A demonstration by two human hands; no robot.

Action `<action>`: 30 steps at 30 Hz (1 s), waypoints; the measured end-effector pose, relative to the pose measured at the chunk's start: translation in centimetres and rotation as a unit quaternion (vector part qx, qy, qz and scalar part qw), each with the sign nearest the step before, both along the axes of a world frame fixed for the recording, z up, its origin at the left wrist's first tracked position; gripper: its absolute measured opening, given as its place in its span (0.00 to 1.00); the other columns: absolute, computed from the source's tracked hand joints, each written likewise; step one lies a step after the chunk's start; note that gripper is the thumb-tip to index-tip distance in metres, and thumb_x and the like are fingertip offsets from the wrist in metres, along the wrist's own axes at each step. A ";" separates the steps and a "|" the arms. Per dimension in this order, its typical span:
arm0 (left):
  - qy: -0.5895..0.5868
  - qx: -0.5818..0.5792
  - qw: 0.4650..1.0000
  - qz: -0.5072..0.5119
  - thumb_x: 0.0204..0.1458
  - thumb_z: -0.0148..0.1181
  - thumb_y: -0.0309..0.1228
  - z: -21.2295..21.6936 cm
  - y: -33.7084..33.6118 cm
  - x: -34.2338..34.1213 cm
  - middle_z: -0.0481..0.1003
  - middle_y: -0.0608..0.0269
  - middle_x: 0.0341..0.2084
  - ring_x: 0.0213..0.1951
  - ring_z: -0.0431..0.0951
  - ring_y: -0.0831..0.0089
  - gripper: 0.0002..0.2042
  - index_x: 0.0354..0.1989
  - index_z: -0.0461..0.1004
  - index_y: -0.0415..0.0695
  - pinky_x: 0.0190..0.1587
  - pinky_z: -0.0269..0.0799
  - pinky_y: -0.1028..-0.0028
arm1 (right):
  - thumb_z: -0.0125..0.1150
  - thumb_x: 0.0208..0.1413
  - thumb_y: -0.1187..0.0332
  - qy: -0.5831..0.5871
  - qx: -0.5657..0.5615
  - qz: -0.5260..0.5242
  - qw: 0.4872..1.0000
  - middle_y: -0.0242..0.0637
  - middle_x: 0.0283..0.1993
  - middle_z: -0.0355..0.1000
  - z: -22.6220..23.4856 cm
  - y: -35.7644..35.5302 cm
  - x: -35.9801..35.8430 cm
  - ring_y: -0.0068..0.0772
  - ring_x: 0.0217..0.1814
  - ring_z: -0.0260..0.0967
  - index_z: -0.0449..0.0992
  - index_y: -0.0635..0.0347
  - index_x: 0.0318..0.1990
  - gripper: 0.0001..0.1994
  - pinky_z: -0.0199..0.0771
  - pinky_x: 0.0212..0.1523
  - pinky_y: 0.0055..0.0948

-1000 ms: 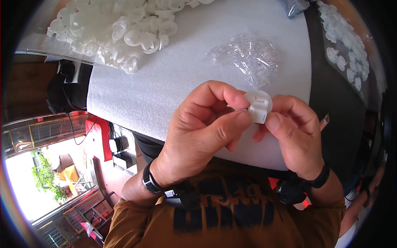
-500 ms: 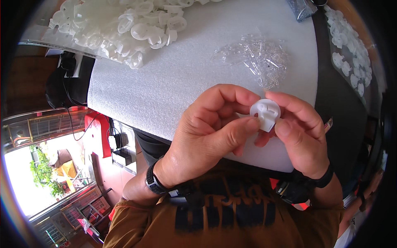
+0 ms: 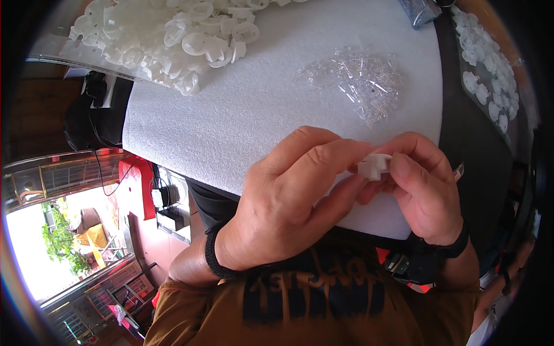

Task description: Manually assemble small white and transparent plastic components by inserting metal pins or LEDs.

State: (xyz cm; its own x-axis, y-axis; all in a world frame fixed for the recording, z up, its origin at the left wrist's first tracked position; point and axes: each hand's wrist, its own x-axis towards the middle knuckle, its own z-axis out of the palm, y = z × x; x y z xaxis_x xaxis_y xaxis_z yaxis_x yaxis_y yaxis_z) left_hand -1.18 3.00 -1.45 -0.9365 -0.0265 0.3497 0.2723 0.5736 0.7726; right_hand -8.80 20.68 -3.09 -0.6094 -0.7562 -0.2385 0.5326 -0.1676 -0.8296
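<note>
One broad, pale-grey sheet of textured foam (image 3: 231,115) spreads across 12 o'clock of the view, with a dark grey surface (image 3: 473,161) bordering it at 3 o'clock. A bright opening (image 3: 57,248) showing green leaves lies at 8 o'clock, and a smooth red plastic object (image 3: 138,202) stands at 9 o'clock.

Since half a second ago, the left hand (image 3: 283,187) has rolled over, so more of its back faces up. The small white plastic piece with a round disc (image 3: 373,167) has turned too, its disc now seen nearly edge-on; the heaps lie as they did.

Counted: two heaps of translucent white plastic pieces, the larger (image 3: 161,40) at 11 o'clock and the other (image 3: 490,69) at 2 o'clock; one heap of thin, clear plastic slivers (image 3: 369,81) between 1 and 2 o'clock; two hands; one piece held, at 3 o'clock. The right hand (image 3: 427,193) pinches it between thumb and fingers. The left thumb and forefinger close in at its 9 o'clock side, but whether they grip it I cannot tell
</note>
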 end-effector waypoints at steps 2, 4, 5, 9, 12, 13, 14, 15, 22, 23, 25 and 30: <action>0.016 -0.020 0.999 -0.019 0.35 0.63 0.17 0.1 -0.2 0.3 0.72 0.59 0.30 0.24 0.72 0.77 0.18 0.39 0.73 0.38 0.21 0.65 0.83 | 0.50 0.57 0.64 0.008 -0.002 0.012 1.000 0.47 0.41 0.71 -0.1 0.1 0.1 0.35 0.37 0.71 0.69 0.65 0.38 0.12 0.74 0.36 0.33; 0.023 -0.023 0.999 -0.028 0.35 0.64 0.17 0.1 -0.4 0.7 0.72 0.58 0.29 0.24 0.73 0.76 0.18 0.39 0.74 0.38 0.22 0.66 0.82 | 0.54 0.55 0.72 -0.081 -0.086 0.047 0.992 0.42 0.42 0.71 -0.4 0.3 0.2 0.29 0.42 0.70 0.71 0.68 0.40 0.09 0.72 0.46 0.27; 0.030 -0.025 0.998 -0.039 0.34 0.65 0.18 0.1 -0.4 0.8 0.72 0.58 0.29 0.24 0.73 0.75 0.18 0.38 0.74 0.38 0.22 0.67 0.81 | 0.54 0.55 0.72 -0.082 -0.086 0.047 0.992 0.42 0.42 0.71 -0.3 0.3 0.2 0.29 0.42 0.70 0.71 0.68 0.40 0.09 0.72 0.46 0.27; 0.014 -0.051 0.997 -0.055 0.34 0.65 0.19 1.0 -1.0 1.2 0.72 0.57 0.28 0.25 0.74 0.73 0.17 0.37 0.75 0.39 0.24 0.69 0.77 | 0.58 0.50 0.78 -0.131 -0.078 0.074 0.986 0.41 0.43 0.71 0.2 0.2 0.3 0.27 0.44 0.69 0.70 0.68 0.41 0.10 0.70 0.48 0.26; -0.037 -0.042 0.994 -0.092 0.36 0.64 0.20 2.1 -2.4 0.7 0.73 0.57 0.28 0.25 0.73 0.74 0.14 0.36 0.75 0.39 0.26 0.68 0.77 | 0.61 0.48 0.76 -0.130 -0.051 0.083 0.987 0.42 0.42 0.70 0.4 0.1 0.3 0.30 0.42 0.70 0.68 0.68 0.43 0.14 0.72 0.46 0.28; -0.054 -0.060 0.993 -0.091 0.37 0.63 0.20 2.5 -3.2 0.1 0.73 0.57 0.28 0.25 0.72 0.75 0.13 0.36 0.75 0.39 0.25 0.68 0.78 | 0.63 0.46 0.73 -0.116 -0.029 0.082 0.989 0.44 0.41 0.70 0.3 0.0 0.3 0.33 0.40 0.71 0.67 0.68 0.43 0.17 0.73 0.43 0.31; -0.075 -0.088 0.991 -0.062 0.38 0.60 0.19 3.0 -3.6 -0.6 0.73 0.58 0.28 0.23 0.70 0.77 0.12 0.35 0.76 0.39 0.24 0.65 0.80 | 0.63 0.46 0.73 -0.117 -0.029 0.082 0.989 0.44 0.41 0.70 0.2 -0.1 0.4 0.33 0.40 0.71 0.67 0.68 0.43 0.17 0.73 0.43 0.31; -0.082 -0.110 0.989 -0.053 0.41 0.57 0.18 2.9 -4.2 -1.6 0.73 0.60 0.26 0.23 0.69 0.78 0.10 0.35 0.75 0.38 0.23 0.63 0.80 | 0.63 0.46 0.73 -0.107 -0.027 0.078 0.991 0.43 0.41 0.70 0.1 -0.2 0.3 0.32 0.40 0.72 0.65 0.68 0.46 0.20 0.73 0.44 0.31; -0.059 -0.328 0.942 -0.030 0.45 0.57 0.22 1.3 -4.7 -5.7 0.70 0.58 0.25 0.25 0.72 0.64 0.05 0.32 0.73 0.40 0.27 0.66 0.71 | 0.62 0.47 0.70 -0.075 -0.018 0.073 0.994 0.40 0.42 0.69 0.3 -0.1 0.2 0.32 0.39 0.72 0.63 0.69 0.53 0.26 0.73 0.43 0.30; -0.059 -0.329 0.942 -0.031 0.45 0.57 0.22 0.9 -4.7 -6.0 0.70 0.58 0.25 0.25 0.72 0.64 0.05 0.32 0.73 0.40 0.27 0.66 0.71 | 0.62 0.47 0.70 -0.076 -0.019 0.072 0.994 0.40 0.42 0.69 0.3 -0.2 0.3 0.32 0.39 0.72 0.63 0.69 0.53 0.26 0.73 0.43 0.30; -0.023 -0.408 0.911 -0.049 0.45 0.56 0.24 0.1 -4.5 -6.5 0.70 0.58 0.25 0.27 0.72 0.59 0.04 0.31 0.71 0.41 0.28 0.68 0.67 | 0.62 0.46 0.70 -0.070 -0.025 0.058 0.996 0.39 0.42 0.69 0.2 -0.1 0.3 0.32 0.38 0.72 0.63 0.68 0.53 0.26 0.73 0.43 0.30; -0.043 -0.426 0.903 -0.042 0.45 0.53 0.25 0.2 -3.3 -6.8 0.68 0.59 0.24 0.27 0.72 0.57 0.03 0.28 0.68 0.42 0.27 0.68 0.64 | 0.61 0.45 0.67 -0.073 0.009 0.042 0.996 0.39 0.41 0.69 0.3 0.2 0.1 0.34 0.37 0.72 0.64 0.67 0.53 0.26 0.74 0.40 0.31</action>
State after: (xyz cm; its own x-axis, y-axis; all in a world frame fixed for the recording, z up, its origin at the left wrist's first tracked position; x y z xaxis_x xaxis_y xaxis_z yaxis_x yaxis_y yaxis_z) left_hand -7.95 -0.33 -1.28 -0.9473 0.2905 0.1350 0.3028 0.9496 0.0810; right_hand -8.71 20.87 -2.75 -0.5015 -0.7980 -0.3342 0.6597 -0.1028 -0.7445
